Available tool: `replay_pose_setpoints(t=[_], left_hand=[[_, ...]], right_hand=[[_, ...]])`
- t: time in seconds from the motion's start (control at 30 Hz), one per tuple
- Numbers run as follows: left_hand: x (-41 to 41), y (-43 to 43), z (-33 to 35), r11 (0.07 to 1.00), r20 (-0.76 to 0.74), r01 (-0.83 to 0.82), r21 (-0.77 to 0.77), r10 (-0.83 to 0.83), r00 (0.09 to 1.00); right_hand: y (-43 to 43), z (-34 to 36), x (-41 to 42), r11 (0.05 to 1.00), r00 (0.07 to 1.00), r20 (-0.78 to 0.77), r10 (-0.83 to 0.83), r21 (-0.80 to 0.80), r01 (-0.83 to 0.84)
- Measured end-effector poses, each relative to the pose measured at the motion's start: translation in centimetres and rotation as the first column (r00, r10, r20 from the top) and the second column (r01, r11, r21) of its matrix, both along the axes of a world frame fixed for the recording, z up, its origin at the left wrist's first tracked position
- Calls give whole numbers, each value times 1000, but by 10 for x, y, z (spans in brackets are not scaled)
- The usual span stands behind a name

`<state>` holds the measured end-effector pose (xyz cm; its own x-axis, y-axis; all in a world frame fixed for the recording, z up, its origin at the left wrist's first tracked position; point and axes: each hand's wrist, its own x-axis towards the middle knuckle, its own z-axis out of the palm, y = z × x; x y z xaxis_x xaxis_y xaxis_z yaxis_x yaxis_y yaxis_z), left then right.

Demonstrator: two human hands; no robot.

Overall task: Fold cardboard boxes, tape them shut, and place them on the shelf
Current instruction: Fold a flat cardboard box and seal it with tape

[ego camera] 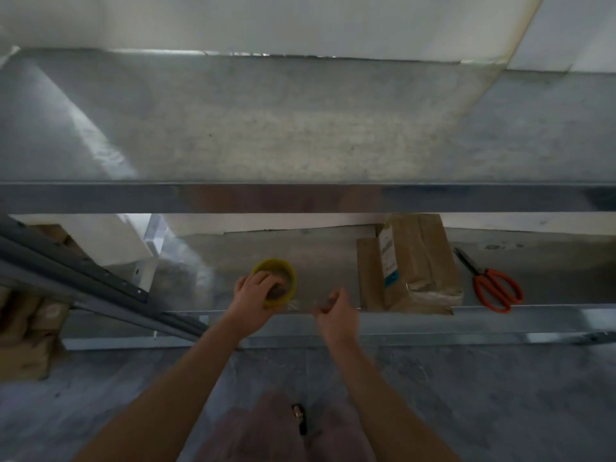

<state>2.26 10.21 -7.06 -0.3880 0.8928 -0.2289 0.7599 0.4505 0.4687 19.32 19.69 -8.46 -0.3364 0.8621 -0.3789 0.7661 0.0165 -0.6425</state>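
While our L hand [256, 291] grips the yellow tape roll [284, 271] on the shelf [333, 255], our R hand [336, 316] curls beside it; grip unclear.

One wide head-worn camera looks forward and steeply down at a metal rack [300, 198] from close by. The upper shelf [300, 128] fills the top half, the lower shelf [326, 258] sits mid-frame, and the floor [500, 395] lies below.
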Motion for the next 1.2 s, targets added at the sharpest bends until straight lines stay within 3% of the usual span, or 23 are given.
replay_pose_setpoints(t=[0.2, 0.3, 0.37, 0.47, 0.57, 0.63, 0.8, 0.93, 1.07, 1.2], left_hand=[[7, -8, -2, 997, -86, 63, 45, -59, 995], [16, -7, 7, 986, -178, 116, 119, -93, 980], [31, -1, 17, 962, -268, 194, 192, -139, 953], [69, 15, 37, 919, -352, 303, 251, -205, 913], [116, 34, 49, 891, -352, 395, 221, -305, 885], [141, 46, 52, 893, -257, 381, 238, -321, 912], [202, 71, 62, 937, 81, 113, 330, -147, 986], [223, 90, 72, 923, 279, -209, 322, 118, 953], [232, 108, 72, 889, 350, -359, 286, 252, 902], [239, 109, 61, 937, 244, -293, 188, 245, 938]], right_hand=[[4, 15, 12, 961, 943, 248, 223, 107, -255], [6, 27, 31, 917, 927, 208, 313, 189, -352], [4, 40, 52, 827, 924, 115, 366, 415, -379], [4, 57, 91, 651, 920, 123, 373, 672, -354], [17, 68, 133, 608, 936, 177, 303, 721, -333], [31, 71, 156, 597, 943, 178, 280, 737, -317], [74, 75, 202, 720, 982, 30, 187, 675, -158], [109, 73, 211, 917, 951, -231, 206, 384, -105], [126, 65, 200, 985, 898, -405, 172, 98, -144], [124, 51, 198, 980, 879, -436, 195, 55, -190]])
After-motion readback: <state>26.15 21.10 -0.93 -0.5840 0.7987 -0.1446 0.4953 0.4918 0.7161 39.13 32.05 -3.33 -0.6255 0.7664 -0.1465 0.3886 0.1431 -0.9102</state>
